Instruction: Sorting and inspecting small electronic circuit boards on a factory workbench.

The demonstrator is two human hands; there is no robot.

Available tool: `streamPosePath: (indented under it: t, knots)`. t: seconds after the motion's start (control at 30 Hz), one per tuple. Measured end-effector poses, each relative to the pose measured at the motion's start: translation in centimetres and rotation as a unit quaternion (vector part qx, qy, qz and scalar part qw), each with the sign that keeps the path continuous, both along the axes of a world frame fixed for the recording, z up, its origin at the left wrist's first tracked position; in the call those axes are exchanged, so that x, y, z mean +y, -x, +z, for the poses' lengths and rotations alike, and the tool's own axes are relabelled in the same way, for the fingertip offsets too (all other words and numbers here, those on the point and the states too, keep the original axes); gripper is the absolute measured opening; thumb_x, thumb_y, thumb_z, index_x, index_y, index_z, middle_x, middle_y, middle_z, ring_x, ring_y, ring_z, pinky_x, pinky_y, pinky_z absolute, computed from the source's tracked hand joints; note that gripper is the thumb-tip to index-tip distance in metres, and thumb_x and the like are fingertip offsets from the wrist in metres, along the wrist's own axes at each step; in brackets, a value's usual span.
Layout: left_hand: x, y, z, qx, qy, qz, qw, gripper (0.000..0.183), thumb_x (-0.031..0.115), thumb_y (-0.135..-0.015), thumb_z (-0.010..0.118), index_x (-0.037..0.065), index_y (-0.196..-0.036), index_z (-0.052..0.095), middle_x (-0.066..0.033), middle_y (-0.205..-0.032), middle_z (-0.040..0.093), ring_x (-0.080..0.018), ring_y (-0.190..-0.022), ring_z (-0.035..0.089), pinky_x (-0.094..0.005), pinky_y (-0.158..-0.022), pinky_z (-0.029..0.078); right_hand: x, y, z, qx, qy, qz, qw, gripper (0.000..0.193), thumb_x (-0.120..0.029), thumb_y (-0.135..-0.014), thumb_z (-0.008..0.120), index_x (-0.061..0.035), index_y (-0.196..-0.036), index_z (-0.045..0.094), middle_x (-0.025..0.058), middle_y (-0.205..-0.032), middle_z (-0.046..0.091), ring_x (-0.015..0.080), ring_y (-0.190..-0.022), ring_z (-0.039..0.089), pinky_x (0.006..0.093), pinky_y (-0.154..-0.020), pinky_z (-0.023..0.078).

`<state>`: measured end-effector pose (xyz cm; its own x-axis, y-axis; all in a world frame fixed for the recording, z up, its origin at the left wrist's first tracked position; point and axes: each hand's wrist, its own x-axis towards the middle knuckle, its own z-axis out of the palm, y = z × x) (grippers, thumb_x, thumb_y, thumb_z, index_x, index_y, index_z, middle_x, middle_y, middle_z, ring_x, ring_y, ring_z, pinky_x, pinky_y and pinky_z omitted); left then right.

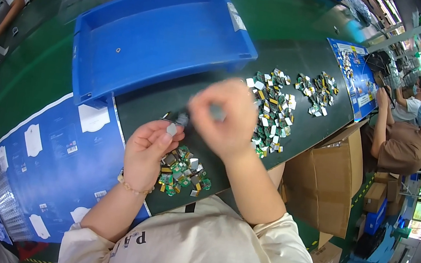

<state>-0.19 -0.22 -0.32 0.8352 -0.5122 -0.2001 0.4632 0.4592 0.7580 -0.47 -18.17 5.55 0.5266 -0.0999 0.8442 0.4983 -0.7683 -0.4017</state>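
Observation:
My left hand (147, 146), a beaded bracelet at its wrist, pinches a small white-faced piece (171, 129) between thumb and fingers. Close to it, my right hand (228, 116) is smeared by motion, thumb and forefinger curled into a pinch. A blurred dark grey bit (183, 119) shows between the two hands; I cannot make out what it is or which hand has it. Just below the hands lies a heap of small green circuit boards (182, 173) with white, gold and dark parts. Beyond my right hand spreads a larger heap of similar boards (274, 111).
A blue plastic tray (153, 41) with a small ring inside stands beyond my hands. Another board pile (317, 93) lies to the right. Blue printed sheets (62, 158) cover the left side. A cardboard box (323, 175) stands at the right edge; a masked co-worker (406, 133) works beyond.

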Motion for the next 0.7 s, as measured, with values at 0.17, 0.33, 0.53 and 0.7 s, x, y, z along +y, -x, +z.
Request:
streamPosePath:
  t: [0.17,0.33,0.53,0.7]
  knots:
    - [-0.1,0.2,0.2,0.03,-0.034,-0.047,0.998,0.026,0.006,-0.093,0.058,0.0,-0.118,0.058,-0.0135,-0.112,0.066,-0.0196,-0.1,0.065,-0.0273,-0.085,0.053,-1.4,-2.6,2.4,0.137,0.238,-0.334,0.902,0.022,-0.01,-0.084,0.062,-0.0061,-0.105,0.066,0.0069,-0.094,0.068,0.0288,-0.085,0.061,0.0366,-0.079,0.046]
    - [0.0,0.3,0.3,0.04,-0.032,-0.068,0.996,0.027,0.006,-0.093,0.057,0.0,-0.12,0.057,-0.0154,-0.113,0.065,-0.0218,-0.1,0.065,-0.0293,-0.086,0.053,-0.7,2.0,1.3,0.153,-0.015,-0.065,0.986,0.029,-0.015,-0.091,0.055,-0.0003,-0.114,0.062,0.0102,-0.098,0.067,0.0221,-0.087,0.062,0.0317,-0.079,0.046]
    - [-0.1,0.5,0.0,-0.046,-0.02,-0.094,0.994,0.028,0.005,-0.092,0.058,-0.001,-0.12,0.055,-0.0164,-0.113,0.065,-0.0241,-0.101,0.065,-0.033,-0.088,0.053,0.3,6.3,-4.6,0.429,-0.36,0.152,0.815,0.032,-0.021,-0.099,0.046,0.0024,-0.116,0.059,0.0069,-0.092,0.065,0.0117,-0.081,0.06,0.0267,-0.073,0.046]
    - [-0.3,0.9,0.1,-0.106,-0.034,-0.127,0.986,0.028,-0.001,-0.089,0.06,-0.002,-0.117,0.057,-0.0151,-0.112,0.065,-0.0229,-0.103,0.064,-0.0338,-0.091,0.052,0.9,5.9,-5.1,0.382,-0.462,0.198,0.776,0.026,-0.018,-0.098,0.051,0.0026,-0.111,0.061,0.0041,-0.087,0.062,0.0103,-0.075,0.059,0.0254,-0.069,0.048]
